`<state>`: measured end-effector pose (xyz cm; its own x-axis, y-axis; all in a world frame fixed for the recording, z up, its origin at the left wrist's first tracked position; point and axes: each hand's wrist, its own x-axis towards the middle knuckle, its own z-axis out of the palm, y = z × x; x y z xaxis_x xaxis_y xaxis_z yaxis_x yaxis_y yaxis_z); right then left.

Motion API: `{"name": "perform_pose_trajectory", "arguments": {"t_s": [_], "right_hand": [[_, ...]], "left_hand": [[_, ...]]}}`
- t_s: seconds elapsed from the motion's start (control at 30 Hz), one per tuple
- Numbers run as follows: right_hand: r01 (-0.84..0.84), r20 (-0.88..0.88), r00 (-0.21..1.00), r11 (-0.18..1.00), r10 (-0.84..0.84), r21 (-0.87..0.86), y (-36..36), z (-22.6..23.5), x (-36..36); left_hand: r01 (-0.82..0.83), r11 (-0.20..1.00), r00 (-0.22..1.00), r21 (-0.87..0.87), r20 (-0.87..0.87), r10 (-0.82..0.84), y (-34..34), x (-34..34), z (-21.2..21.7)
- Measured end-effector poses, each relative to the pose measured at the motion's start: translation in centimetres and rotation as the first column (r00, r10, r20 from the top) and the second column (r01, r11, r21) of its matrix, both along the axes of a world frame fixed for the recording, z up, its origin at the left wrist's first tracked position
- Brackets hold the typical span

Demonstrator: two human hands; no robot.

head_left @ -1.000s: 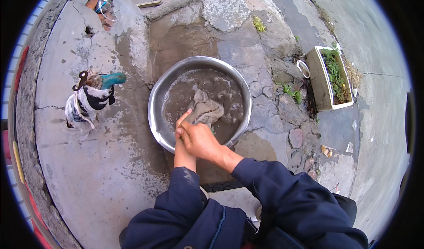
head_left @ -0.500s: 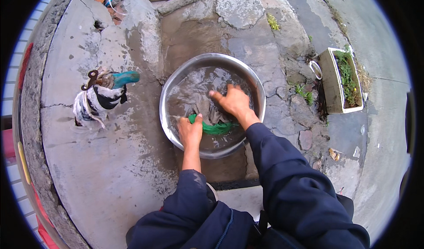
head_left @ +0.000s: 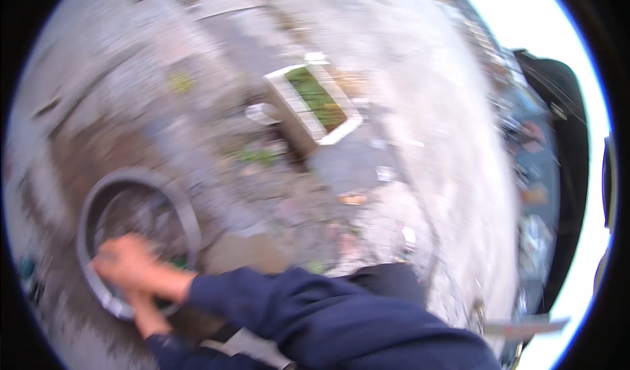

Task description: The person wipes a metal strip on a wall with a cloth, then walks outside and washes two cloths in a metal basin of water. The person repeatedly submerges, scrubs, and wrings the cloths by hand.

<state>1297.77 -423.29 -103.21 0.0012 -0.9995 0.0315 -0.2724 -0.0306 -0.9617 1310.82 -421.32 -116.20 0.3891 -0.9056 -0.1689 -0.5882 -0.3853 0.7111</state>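
A round metal basin (head_left: 136,175) of murky water stands at the lower left, smeared by motion. My right hand (head_left: 131,263) is over the basin's near part, its fingers too blurred to make out. Beneath it, my left hand (head_left: 139,299) shows only around the wrist; the right hand covers its fingers. A bit of green cloth (head_left: 179,261) shows in the water beside my right wrist. Whether either hand holds any cloth is hidden.
A white planter box (head_left: 348,127) with green plants stands on the pavement beyond the basin, to the right. Cracked, uneven paving (head_left: 262,193) lies between them. Blurred clutter (head_left: 535,193) and a dark shape (head_left: 558,107) line the far right edge.
The view has swung to the right, so the basin now appears at the lower left. My hands, apart before, now overlap over the basin. Most of the cloth is no longer visible.
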Motion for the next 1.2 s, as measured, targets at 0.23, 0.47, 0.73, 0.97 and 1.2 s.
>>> {"name": "perform_pose_trajectory", "arguments": {"t_s": [0.23, 0.47, 0.73, 0.97, 1.2], "right_hand": [[0.062, 0.083, 0.995, 0.978, -0.046, -0.201, 0.5, 1.1, 1.3], [0.029, -0.027, 0.999, 0.98, -0.035, -0.197, 3.8, -1.6, 0.0], [0.327, -0.181, 0.923, 0.941, -0.339, -0.093, -5.9, -8.2, -5.2], [0.171, -0.638, 0.742, 0.979, -0.203, -0.113, -6.0, -12.6, -5.5], [-0.177, 0.083, 0.984, 0.901, 0.157, 0.396, -2.6, -10.0, -0.2]], "left_hand": [[-0.296, 0.923, 0.451, 0.245, -0.816, 0.361, -0.9, -4.0, 2.3], [-0.286, 0.923, 0.28, 0.257, -0.899, 0.336, -2.0, -6.9, 3.3], [-0.334, 0.903, 0.2, 0.268, -0.917, 0.346, -2.3, -6.4, 4.0], [-0.499, 0.819, 0.575, 0.284, -0.599, 0.558, -1.1, -1.3, 4.2], [-0.431, 0.734, 0.037, 0.525, -0.803, 0.595, 1.5, -1.7, 1.2]]}}
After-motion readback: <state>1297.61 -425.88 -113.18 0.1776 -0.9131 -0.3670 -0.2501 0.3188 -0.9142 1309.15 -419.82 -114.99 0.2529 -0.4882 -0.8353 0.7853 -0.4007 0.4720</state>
